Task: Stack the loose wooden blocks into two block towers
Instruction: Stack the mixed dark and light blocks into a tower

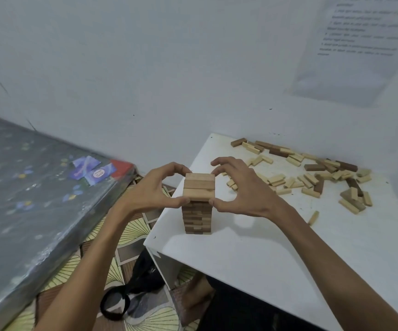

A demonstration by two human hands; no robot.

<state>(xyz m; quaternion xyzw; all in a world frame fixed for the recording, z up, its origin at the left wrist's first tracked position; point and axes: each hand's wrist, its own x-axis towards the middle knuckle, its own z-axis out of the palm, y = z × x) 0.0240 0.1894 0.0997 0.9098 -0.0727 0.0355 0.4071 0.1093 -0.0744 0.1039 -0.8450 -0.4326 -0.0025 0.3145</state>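
One tower of wooden blocks (198,211) stands near the left edge of the white table (252,247); its top layer holds three pale blocks side by side. My left hand (152,189) and my right hand (238,187) flank that top layer, thumbs at its near corners and fingertips at its far corners, pinching it from both sides. Several loose blocks (312,173), pale and dark brown, lie scattered over the table's far right part. A single pale block (313,218) lies apart, closer to me.
The table stands in a corner against a white wall with a printed sheet (360,44) taped up. To the left lies a plastic-wrapped mattress (26,187) on a patterned floor. A black bag (136,283) sits under the table's left edge.
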